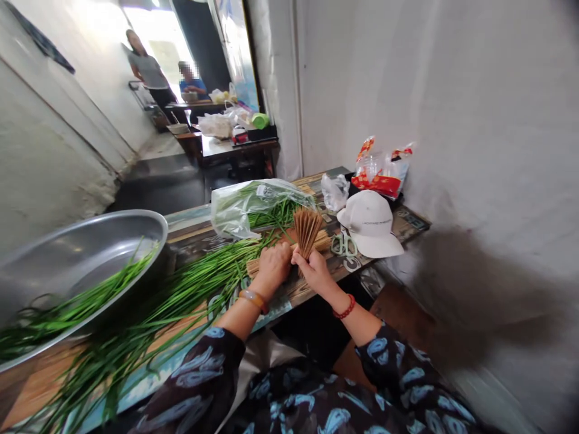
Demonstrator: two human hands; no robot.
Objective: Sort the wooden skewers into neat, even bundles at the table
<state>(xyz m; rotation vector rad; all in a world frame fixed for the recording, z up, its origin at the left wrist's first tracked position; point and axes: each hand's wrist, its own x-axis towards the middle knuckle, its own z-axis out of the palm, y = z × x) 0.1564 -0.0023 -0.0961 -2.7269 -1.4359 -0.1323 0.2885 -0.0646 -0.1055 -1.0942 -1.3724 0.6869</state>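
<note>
My right hand is closed around the lower end of a bundle of thin brown sticks, which fan out upward. Right beside it, my left hand has its fingers curled; what they grip, if anything, is hidden. Pale thin sticks lie on the table under and beside my hands. Long green chives spread over the table to the left. Behind my hands, a clear plastic bag holds more greens. Light green-handled scissors lie to the right of the brown bundle.
A large metal basin with greens inside stands at the left. A white cap, a crumpled plastic bag and a red-and-clear package sit at the right, near the wall. Two people are farther back by another table.
</note>
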